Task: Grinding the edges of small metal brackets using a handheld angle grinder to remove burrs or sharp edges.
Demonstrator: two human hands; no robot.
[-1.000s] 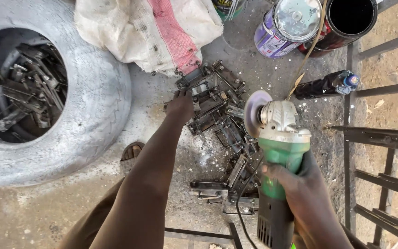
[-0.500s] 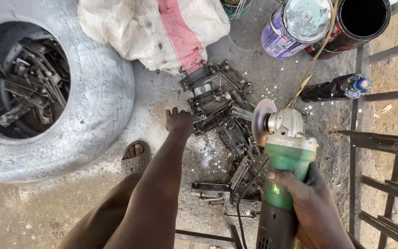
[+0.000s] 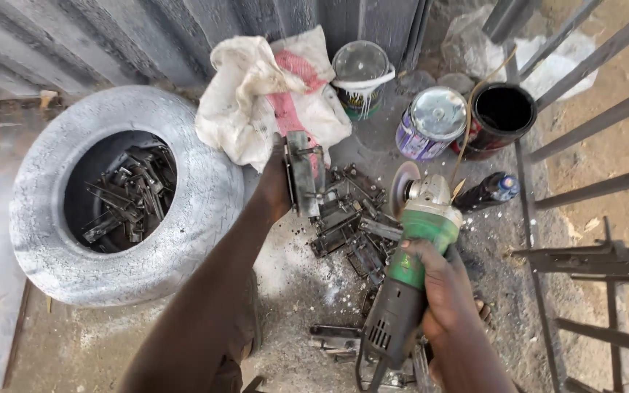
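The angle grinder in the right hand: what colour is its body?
The angle grinder has a green body with a dark grey rear handle, seen clearly in the head view.

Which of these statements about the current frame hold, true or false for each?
1. The left hand holds a metal piece lifted off the pile. True.
2. The right hand grips a hammer. False: it grips a green angle grinder.
3. The tyre has metal parts inside its hollow. True.
4. The grinder's disc is pressed against the metal piece. False: they are apart.
5. The black can is closed with a lid. False: it stands open.
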